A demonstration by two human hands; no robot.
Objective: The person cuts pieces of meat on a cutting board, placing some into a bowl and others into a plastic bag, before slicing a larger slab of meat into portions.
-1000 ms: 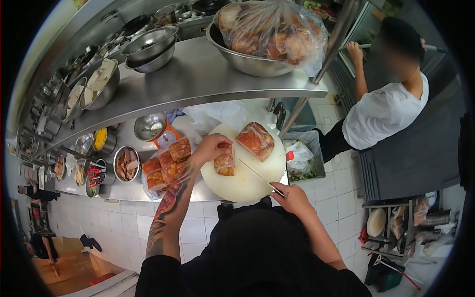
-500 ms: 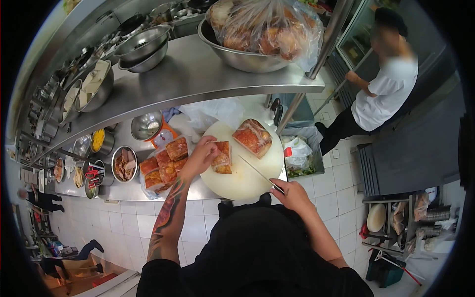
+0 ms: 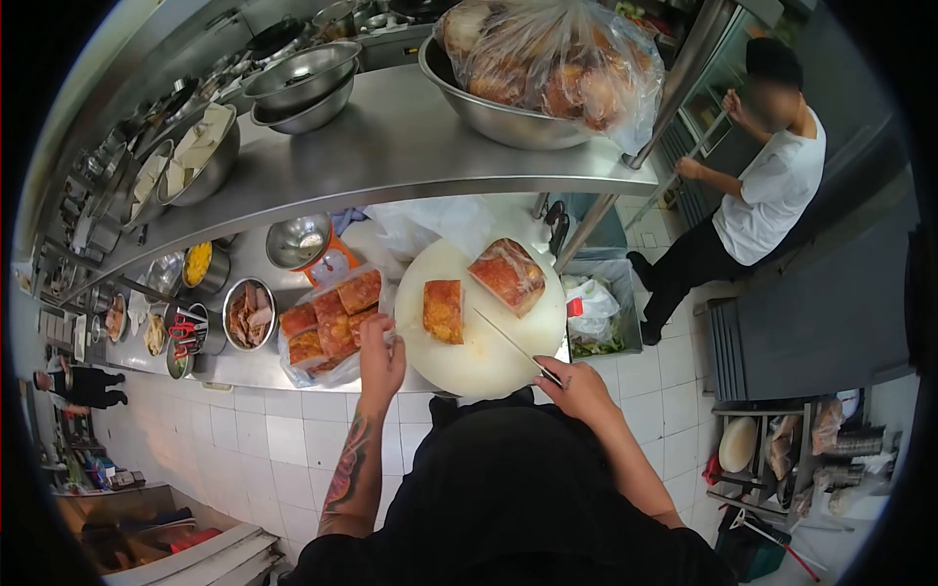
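Note:
My right hand [image 3: 578, 389] grips the handle of a knife [image 3: 515, 346], its blade pointing up and left over a round white cutting board [image 3: 479, 369]. On the board lie a smaller block of browned, crisp-skinned roast pork [image 3: 444, 312] and a larger block [image 3: 507, 277] with clear plastic film over it. My left hand [image 3: 382, 359] is off the pork, at the board's left edge, fingers loosely bent and apart. Right by its fingertips is a clear plastic bag holding several roast pork pieces [image 3: 332, 322].
Left along the counter are a bowl of meat [image 3: 249, 314], a pot of yellow food [image 3: 205, 266] and red-handled scissors [image 3: 183, 330]. A steel shelf [image 3: 391, 127] overhangs the counter. A bin [image 3: 598, 313] stands right of the board; beyond it a person [image 3: 767, 186] holds a pole.
My left hand has left the smaller pork block and moved left and down towards the bagged pieces. The knife hand has barely moved. The person at right has raised a hand on the pole.

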